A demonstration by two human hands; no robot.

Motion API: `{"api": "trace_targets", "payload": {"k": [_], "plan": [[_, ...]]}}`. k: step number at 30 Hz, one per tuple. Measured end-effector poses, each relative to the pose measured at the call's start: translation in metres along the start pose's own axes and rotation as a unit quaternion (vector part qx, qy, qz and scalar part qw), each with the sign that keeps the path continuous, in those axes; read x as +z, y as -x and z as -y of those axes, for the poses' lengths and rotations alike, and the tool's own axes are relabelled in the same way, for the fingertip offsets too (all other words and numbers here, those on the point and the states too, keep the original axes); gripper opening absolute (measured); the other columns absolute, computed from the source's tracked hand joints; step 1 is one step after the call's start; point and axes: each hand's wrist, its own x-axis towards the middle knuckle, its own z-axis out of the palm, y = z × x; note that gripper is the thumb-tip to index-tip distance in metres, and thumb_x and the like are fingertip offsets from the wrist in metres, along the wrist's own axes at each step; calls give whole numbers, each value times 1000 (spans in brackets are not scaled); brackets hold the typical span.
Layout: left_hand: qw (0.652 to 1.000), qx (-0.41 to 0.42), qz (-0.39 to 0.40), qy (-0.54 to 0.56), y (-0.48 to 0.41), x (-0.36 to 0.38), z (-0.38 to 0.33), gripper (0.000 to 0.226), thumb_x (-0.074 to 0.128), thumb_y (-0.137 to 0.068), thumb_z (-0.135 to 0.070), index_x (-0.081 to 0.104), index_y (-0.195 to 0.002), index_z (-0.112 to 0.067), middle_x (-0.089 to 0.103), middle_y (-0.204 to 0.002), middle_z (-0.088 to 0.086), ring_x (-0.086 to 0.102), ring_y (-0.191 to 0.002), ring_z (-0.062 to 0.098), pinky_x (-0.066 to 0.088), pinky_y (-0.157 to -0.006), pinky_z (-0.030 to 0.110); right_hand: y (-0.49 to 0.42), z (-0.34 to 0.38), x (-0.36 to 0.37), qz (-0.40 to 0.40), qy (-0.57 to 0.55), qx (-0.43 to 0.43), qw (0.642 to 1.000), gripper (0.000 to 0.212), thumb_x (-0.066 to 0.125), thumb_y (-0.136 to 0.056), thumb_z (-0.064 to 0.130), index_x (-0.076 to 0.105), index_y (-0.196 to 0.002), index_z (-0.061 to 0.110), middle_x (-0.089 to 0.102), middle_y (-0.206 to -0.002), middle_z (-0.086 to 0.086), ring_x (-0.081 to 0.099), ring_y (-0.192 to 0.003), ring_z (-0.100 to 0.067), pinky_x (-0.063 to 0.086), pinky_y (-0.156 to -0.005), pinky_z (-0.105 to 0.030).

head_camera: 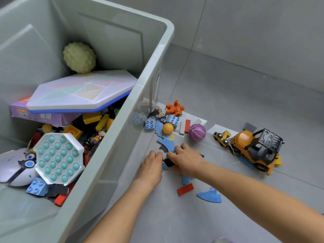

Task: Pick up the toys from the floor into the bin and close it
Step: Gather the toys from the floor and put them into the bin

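Observation:
The pale green bin [140, 85] stands open on the left, holding a pop-it board [58, 158], a hexagonal board [82, 91], a knobbly ball [79, 57] and several bricks. On the grey floor beside its right wall lies a heap of flat blue and black puzzle pieces [165, 145]. My left hand [152, 165] and my right hand [186, 161] are both down on this heap, fingers curled over pieces from either side. A black piece [168, 162] shows between them. The bin's lid is not in view.
Along the floor behind the hands lie an orange tiger figure [175, 107], blue bricks [172, 119], an orange ball [168, 128], a purple ball [196, 132], a small yellow vehicle [221, 136] and a yellow forklift [257, 149]. Nearer me are a red block [185, 189] and a blue piece [209, 196].

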Motion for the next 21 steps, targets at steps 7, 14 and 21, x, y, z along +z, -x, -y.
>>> {"api": "trace_targets", "payload": {"k": [7,14,21], "plan": [[1000,-18,13,7,5,-12,-7,29,57,-87,-17,44,-113,-12,57,-115,10,53,-108,30,42,-83,36,-3,5,-3,-15,31,-24,999,38,55,-89,29,43,-121,11,50,-115,-11,42,-105,-30,42,-59,-37],[998,14,-53,7,35,-64,-48,17,46,-93,-16,45,-110,-18,55,-115,2,50,-111,24,43,-83,33,25,-18,-34,-170,-30,-88,981,38,64,-72,32,54,-102,12,59,-96,-8,55,-89,-27,53,-56,-39],[962,115,-241,48,107,-191,-85,24,71,-70,-21,55,-87,-25,55,-76,-6,57,-64,19,32,-50,24,77,5,-159,-427,-95,-133,889,26,58,-81,24,56,-99,5,58,-89,-11,52,-85,-31,48,-65,-40]]}}
